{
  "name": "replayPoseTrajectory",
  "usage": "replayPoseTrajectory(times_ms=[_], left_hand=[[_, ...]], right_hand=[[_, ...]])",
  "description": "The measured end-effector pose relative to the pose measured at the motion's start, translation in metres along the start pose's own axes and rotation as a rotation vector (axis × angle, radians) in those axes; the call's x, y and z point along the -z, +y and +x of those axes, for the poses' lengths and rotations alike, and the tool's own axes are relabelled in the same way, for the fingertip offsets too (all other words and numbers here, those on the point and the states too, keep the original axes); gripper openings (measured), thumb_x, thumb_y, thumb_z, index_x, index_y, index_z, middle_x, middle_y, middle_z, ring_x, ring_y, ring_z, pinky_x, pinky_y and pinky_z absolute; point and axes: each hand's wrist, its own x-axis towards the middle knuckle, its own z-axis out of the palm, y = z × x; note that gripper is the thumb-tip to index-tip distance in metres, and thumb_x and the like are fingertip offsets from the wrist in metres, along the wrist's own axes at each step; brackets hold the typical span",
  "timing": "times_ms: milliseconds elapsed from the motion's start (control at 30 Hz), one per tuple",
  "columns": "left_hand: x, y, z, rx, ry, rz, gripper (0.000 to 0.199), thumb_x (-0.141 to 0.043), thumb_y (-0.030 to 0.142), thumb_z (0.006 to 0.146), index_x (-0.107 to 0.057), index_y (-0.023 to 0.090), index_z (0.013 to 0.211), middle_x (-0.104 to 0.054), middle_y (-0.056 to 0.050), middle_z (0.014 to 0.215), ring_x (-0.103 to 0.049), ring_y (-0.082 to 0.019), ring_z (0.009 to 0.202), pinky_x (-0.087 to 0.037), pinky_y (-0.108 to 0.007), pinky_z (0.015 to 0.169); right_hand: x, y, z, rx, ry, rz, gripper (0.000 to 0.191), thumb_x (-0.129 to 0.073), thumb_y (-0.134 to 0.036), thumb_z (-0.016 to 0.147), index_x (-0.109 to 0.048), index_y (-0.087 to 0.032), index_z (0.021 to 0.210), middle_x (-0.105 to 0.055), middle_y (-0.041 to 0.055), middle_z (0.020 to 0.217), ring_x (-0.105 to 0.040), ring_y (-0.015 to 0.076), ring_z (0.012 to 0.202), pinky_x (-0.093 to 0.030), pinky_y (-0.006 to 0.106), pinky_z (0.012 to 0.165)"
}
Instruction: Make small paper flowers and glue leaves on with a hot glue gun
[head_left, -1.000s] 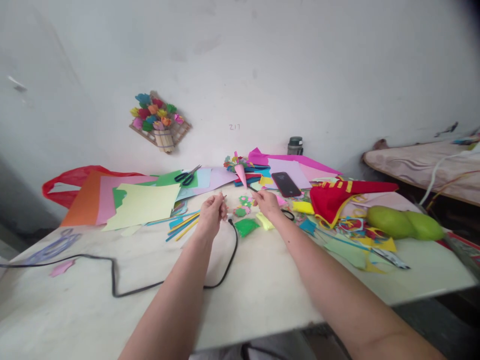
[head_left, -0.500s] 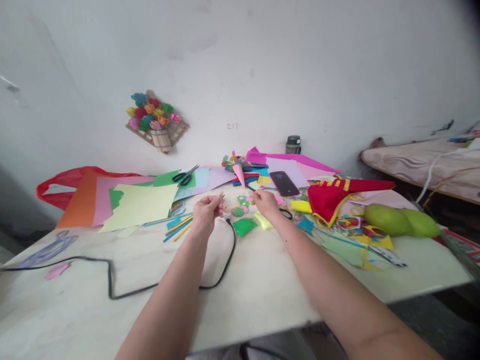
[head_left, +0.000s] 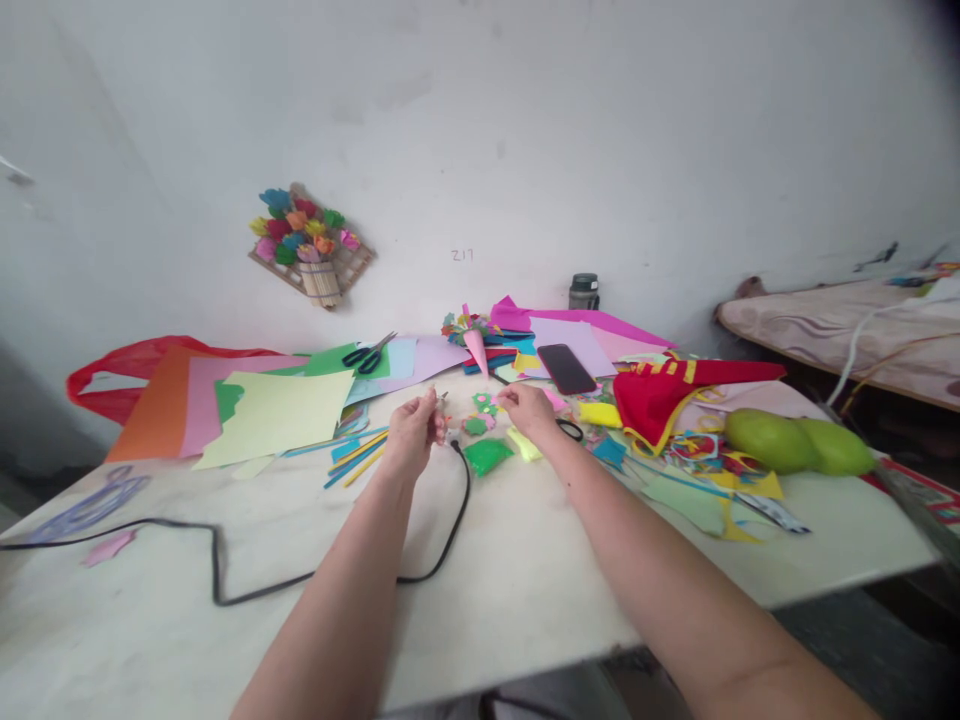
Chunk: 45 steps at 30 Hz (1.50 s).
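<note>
My left hand (head_left: 412, 430) is closed in a pinch, with a tiny thin tip showing at its fingers, too small to name. My right hand (head_left: 527, 410) also pinches, near small green and pink paper flowers (head_left: 484, 403); whatever lies between its fingertips cannot be made out. A black ring-shaped handle (head_left: 569, 429) shows just right of my right wrist. Below and between the hands lie a green packet (head_left: 487, 456) and a yellow piece (head_left: 524, 444). The white end of a black cable (head_left: 466, 480) sits beside my left hand.
Coloured paper sheets (head_left: 285, 415), dark-handled scissors (head_left: 367, 354) and rolled paper sticks (head_left: 358, 458) lie left. A pink paper cone with flowers (head_left: 475, 350) lies behind. A phone (head_left: 566, 369), red cloth (head_left: 660, 400) and green fruits (head_left: 799, 442) are to the right.
My right hand has shifted slightly left and down, its fingers nearer the paper flowers. My left hand stays almost in place, still pinching. The view has moved a little.
</note>
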Motion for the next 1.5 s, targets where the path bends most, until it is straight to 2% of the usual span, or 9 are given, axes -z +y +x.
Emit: replayPoseTrajectory(times_ms=[200, 367, 567, 833, 1000, 1133, 1267, 1400, 1500], left_hand=[[0.0, -0.002, -0.001, 0.049, -0.074, 0.016, 0.036, -0.061, 0.046, 0.065, -0.042, 0.016, 0.057, -0.042, 0.006, 0.035, -0.036, -0.006, 0.027, -0.026, -0.017, 0.027], [0.0, -0.003, 0.0, 0.08, -0.09, 0.05, 0.029, -0.063, 0.038, 0.066, -0.049, 0.013, 0.065, -0.058, -0.002, 0.047, -0.05, -0.009, 0.034, -0.037, -0.017, 0.032], [-0.001, -0.004, -0.002, 0.108, -0.132, 0.06, 0.019, -0.064, 0.025, 0.068, -0.053, 0.009, 0.071, -0.067, -0.012, 0.07, -0.064, -0.016, 0.059, -0.05, -0.02, 0.05], [-0.004, -0.002, -0.004, 0.104, -0.176, 0.001, 0.019, -0.063, 0.022, 0.069, -0.055, 0.008, 0.081, -0.067, -0.013, 0.078, -0.065, -0.017, 0.069, -0.052, -0.022, 0.059], [-0.002, -0.003, -0.004, 0.125, -0.105, 0.059, 0.025, -0.059, 0.035, 0.07, -0.049, 0.013, 0.072, -0.063, -0.006, 0.054, -0.059, -0.013, 0.044, -0.045, -0.02, 0.04], [-0.001, -0.002, -0.005, 0.1, -0.119, 0.077, 0.032, -0.058, 0.045, 0.069, -0.045, 0.015, 0.069, -0.052, 0.003, 0.04, -0.044, -0.008, 0.028, -0.03, -0.016, 0.027], [-0.001, -0.002, -0.004, 0.086, -0.108, 0.083, 0.035, -0.056, 0.049, 0.068, -0.043, 0.016, 0.063, -0.047, 0.005, 0.037, -0.038, -0.006, 0.026, -0.025, -0.016, 0.027], [0.002, -0.004, -0.002, 0.114, -0.112, 0.08, 0.036, -0.054, 0.05, 0.068, -0.046, 0.016, 0.064, -0.051, 0.003, 0.041, -0.042, -0.007, 0.029, -0.028, -0.017, 0.029], [0.002, -0.005, -0.002, 0.127, -0.094, 0.071, 0.036, -0.054, 0.05, 0.069, -0.049, 0.014, 0.065, -0.052, 0.002, 0.042, -0.043, -0.006, 0.031, -0.029, -0.017, 0.03]], right_hand=[[0.006, -0.004, -0.002, -0.013, 0.006, -0.134, 0.039, -0.041, -0.049, 0.078, -0.064, -0.02, 0.066, -0.064, 0.0058, 0.067, -0.056, 0.0157, 0.064, -0.031, 0.023, 0.052], [-0.001, -0.001, 0.0, 0.035, -0.042, -0.053, 0.018, -0.053, -0.032, 0.074, -0.066, -0.023, 0.08, -0.067, 0.0029, 0.079, -0.058, 0.0156, 0.074, -0.035, 0.023, 0.058], [0.0, 0.001, 0.002, 0.042, -0.025, -0.015, 0.025, -0.047, -0.02, 0.077, -0.063, -0.021, 0.096, -0.067, 0.0039, 0.085, -0.058, 0.0154, 0.08, -0.038, 0.023, 0.066], [0.006, -0.007, -0.002, 0.037, -0.019, -0.023, 0.025, -0.052, -0.042, 0.073, -0.065, -0.02, 0.072, -0.066, 0.0029, 0.071, -0.057, 0.0142, 0.066, -0.033, 0.022, 0.055], [0.007, -0.007, -0.003, 0.065, -0.05, -0.082, 0.018, -0.053, -0.036, 0.074, -0.065, -0.023, 0.077, -0.067, 0.0018, 0.078, -0.058, 0.0151, 0.072, -0.032, 0.023, 0.055], [0.011, -0.007, -0.003, 0.069, -0.06, -0.268, 0.037, -0.04, -0.046, 0.081, -0.066, -0.02, 0.076, -0.066, 0.0084, 0.079, -0.058, 0.0179, 0.072, -0.032, 0.026, 0.056], [0.011, -0.006, -0.004, 0.118, -0.12, -0.396, 0.035, -0.044, -0.045, 0.079, -0.067, -0.019, 0.077, -0.066, 0.0095, 0.082, -0.057, 0.0191, 0.078, -0.033, 0.027, 0.064], [0.008, -0.005, -0.003, 0.157, -0.182, -0.421, 0.019, -0.051, -0.032, 0.077, -0.068, -0.023, 0.079, -0.066, 0.0054, 0.084, -0.054, 0.0187, 0.085, -0.03, 0.029, 0.074], [0.004, -0.004, -0.002, 0.144, -0.227, -0.422, 0.021, -0.048, -0.021, 0.077, -0.068, -0.025, 0.08, -0.066, 0.0051, 0.085, -0.053, 0.0187, 0.089, -0.029, 0.029, 0.075]])
